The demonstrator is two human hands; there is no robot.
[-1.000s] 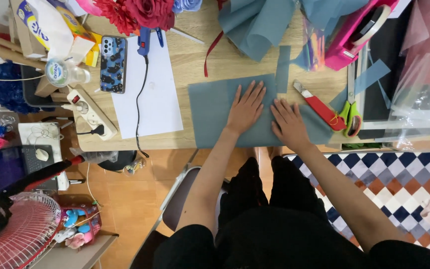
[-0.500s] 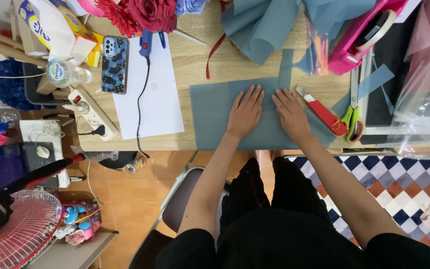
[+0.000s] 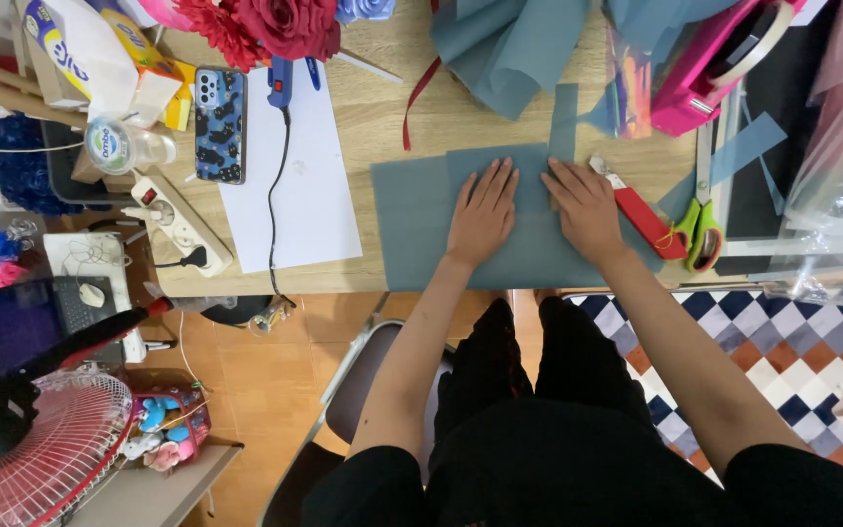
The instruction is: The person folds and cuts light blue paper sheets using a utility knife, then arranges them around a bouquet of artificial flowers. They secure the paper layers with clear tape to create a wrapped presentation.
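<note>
A grey-blue paper sheet (image 3: 412, 224) lies flat on the wooden table (image 3: 382, 117), reaching its near edge. My left hand (image 3: 483, 210) rests palm down on the middle of the sheet, fingers together and pointing away. My right hand (image 3: 584, 203) presses flat on the sheet's right part, just beside the left hand. Neither hand holds anything. A red utility knife (image 3: 644, 217) lies just right of my right hand, and green-handled scissors (image 3: 702, 222) lie beyond it.
A white paper sheet (image 3: 290, 176) with a blue glue gun (image 3: 279, 78) and its cord lies to the left, next to a phone (image 3: 220, 124) and a power strip (image 3: 178, 222). Red artificial flowers (image 3: 275, 21), folded blue paper (image 3: 504, 44) and a pink tape dispenser (image 3: 724, 54) sit at the back.
Both hands have slid a little along the blue sheet, staying flat on it. The view has shifted slightly.
</note>
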